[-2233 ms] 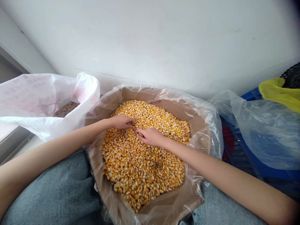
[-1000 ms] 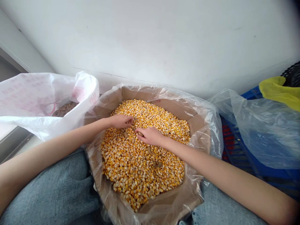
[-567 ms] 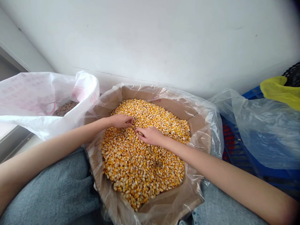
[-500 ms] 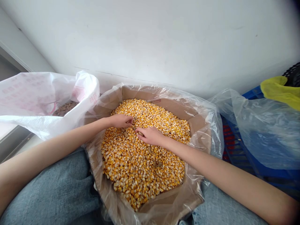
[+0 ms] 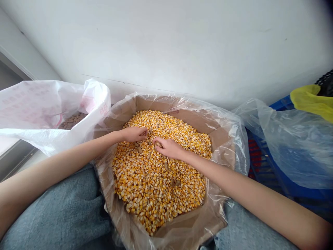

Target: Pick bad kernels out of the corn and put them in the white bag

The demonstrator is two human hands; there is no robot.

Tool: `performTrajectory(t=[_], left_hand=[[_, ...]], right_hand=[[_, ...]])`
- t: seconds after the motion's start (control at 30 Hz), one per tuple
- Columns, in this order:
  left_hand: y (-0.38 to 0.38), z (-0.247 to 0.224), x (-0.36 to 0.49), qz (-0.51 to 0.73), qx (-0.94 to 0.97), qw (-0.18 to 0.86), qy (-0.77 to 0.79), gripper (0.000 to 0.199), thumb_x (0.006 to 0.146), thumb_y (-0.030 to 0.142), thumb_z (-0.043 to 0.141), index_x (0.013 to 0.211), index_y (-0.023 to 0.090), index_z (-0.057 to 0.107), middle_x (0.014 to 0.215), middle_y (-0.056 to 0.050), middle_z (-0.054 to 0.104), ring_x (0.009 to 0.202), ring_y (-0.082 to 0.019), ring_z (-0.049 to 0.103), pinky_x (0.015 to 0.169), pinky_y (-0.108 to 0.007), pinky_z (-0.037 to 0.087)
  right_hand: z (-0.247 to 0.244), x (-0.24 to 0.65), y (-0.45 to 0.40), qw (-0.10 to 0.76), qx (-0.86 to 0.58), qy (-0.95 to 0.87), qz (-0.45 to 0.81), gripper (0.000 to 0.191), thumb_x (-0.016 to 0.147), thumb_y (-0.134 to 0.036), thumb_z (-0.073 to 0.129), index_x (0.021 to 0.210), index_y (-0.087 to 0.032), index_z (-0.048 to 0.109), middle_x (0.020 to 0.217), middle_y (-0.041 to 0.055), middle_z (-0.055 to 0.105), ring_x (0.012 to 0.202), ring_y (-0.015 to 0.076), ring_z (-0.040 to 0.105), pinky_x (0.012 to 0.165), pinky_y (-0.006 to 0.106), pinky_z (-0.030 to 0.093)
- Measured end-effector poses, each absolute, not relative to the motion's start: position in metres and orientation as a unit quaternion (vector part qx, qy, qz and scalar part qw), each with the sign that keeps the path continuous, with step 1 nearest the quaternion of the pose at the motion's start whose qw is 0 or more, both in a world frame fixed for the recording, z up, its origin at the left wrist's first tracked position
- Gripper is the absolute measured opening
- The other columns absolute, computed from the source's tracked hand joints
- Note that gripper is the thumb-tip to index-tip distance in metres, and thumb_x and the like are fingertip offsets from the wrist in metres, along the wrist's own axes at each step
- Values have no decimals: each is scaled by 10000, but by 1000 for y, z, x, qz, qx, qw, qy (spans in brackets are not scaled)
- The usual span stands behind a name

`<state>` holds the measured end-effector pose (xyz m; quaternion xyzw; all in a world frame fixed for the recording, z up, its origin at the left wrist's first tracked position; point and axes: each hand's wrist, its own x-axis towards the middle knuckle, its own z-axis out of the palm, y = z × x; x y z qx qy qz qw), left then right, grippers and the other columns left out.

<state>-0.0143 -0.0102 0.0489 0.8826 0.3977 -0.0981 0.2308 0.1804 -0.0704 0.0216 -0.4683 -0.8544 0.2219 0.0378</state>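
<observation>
Dipping curled, closed-up fingers (image 5: 142,133) into dried corn kernels (image 5: 158,194), plastic-lined cardboard box (image 5: 197,121), white wall (image 5: 166,45) behind

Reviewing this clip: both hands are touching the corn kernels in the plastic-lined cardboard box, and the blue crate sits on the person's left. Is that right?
Not quite: the head view shows the blue plastic crate on the person's right, not their left. The rest stands: the left hand and right hand are touching the corn kernels in the plastic-lined cardboard box.
</observation>
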Motion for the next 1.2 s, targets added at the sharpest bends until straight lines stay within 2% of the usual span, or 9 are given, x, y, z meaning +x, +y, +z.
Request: performTrajectory(t=[0.13,0.23,0.43,0.63,0.73,0.83,0.97,1.07,1.2], left_hand=[[-10,53,-14,-69,881,206,421,291,797,360,280,970,191,444,810,-18,588,667,-127,515,593,-210,349],[-9,61,-14,-83,895,206,387,286,791,346,303,971,192,465,806,-13,593,652,-118,513,580,-199,343],[-15,78,-14,-241,894,163,341,254,744,328,370,887,241,562,801,-19,616,638,-137,520,547,-221,323],[-27,80,-10,-319,874,118,346,302,688,310,433,959,238,545,837,-55,623,693,-187,539,540,-250,336],[-30,82,-6,-331,872,107,346,282,694,277,429,932,211,565,827,-68,627,688,-186,545,544,-250,346],[-30,85,-4,-338,868,120,344,263,711,275,415,893,202,591,844,-68,630,695,-178,551,562,-247,361],[-33,83,-1,-363,862,113,335,307,705,292,423,936,172,586,880,-99,627,721,-207,559,557,-256,370],[-36,81,0,-401,850,113,322,301,699,254,420,917,143,595,884,-119,626,715,-209,559,551,-253,364],[-32,83,-3,-355,856,190,324,281,701,290,412,892,174,583,819,-68,628,647,-159,528,529,-226,340]], right_hand=[[25,182,-69,15,-461,-869,180,325,801,-348,328,1061,-236,488,702,5,599,606,125,522,582,213,319],[25,181,-71,-17,-440,-885,149,331,807,-360,309,1073,-249,472,714,12,608,622,140,538,572,218,322],[27,180,-72,-72,-408,-902,120,360,819,-383,273,1118,-241,417,738,35,618,633,157,555,577,232,341],[29,178,-72,-89,-425,-894,114,358,827,-397,260,1093,-210,409,750,52,617,649,166,560,571,233,346],[29,178,-73,-90,-429,-891,114,351,827,-406,262,1069,-202,414,764,55,616,661,165,560,572,230,343],[29,177,-73,-88,-429,-892,116,362,820,-435,268,1053,-201,419,778,57,615,672,165,559,571,228,341],[28,176,-73,-92,-434,-889,114,381,806,-465,284,1042,-203,426,763,55,615,675,172,561,562,227,341],[26,176,-72,-89,-433,-889,118,357,808,-440,291,1031,-200,433,761,53,614,665,172,558,551,226,337],[26,178,-72,-56,-423,-892,151,296,804,-363,320,1015,-201,449,750,38,605,640,155,542,548,219,327]])
